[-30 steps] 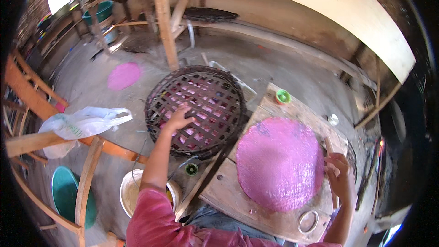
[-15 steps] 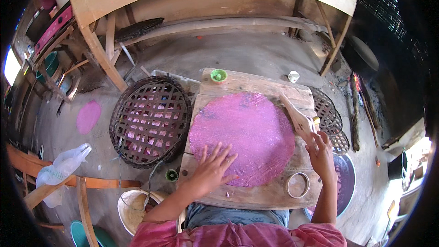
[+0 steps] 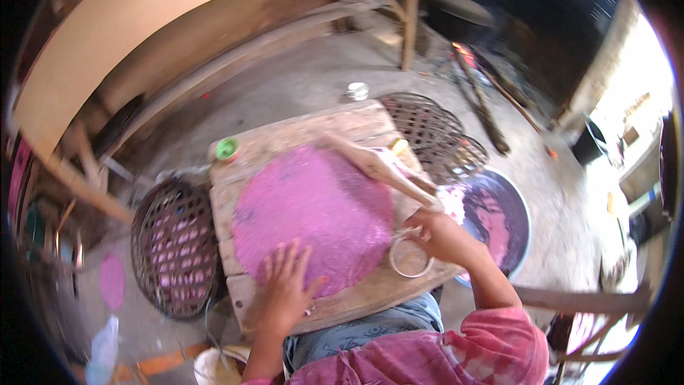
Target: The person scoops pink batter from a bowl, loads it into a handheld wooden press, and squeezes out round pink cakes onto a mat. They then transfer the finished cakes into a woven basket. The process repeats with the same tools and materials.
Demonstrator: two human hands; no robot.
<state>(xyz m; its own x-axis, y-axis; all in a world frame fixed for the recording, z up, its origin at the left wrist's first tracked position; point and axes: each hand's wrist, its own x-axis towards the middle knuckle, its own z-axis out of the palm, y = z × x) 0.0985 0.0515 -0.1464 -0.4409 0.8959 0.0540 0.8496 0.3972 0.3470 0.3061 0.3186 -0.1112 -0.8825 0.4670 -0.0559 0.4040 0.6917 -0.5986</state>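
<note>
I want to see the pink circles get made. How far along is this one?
Already done: the pink sheet lies spread flat and round on the wooden board, and pink discs sit on the woven tray. In hand: the left hand presses the sheet's near edge; the right hand touches the ring cutter. Left: no rounds look cut from this sheet yet.

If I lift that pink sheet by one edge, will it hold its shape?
Probably not. The pink sheet lies thin and flat on the wooden board, so it likely droops. Its grainy surface suggests it may tear. The left hand presses it.
</note>
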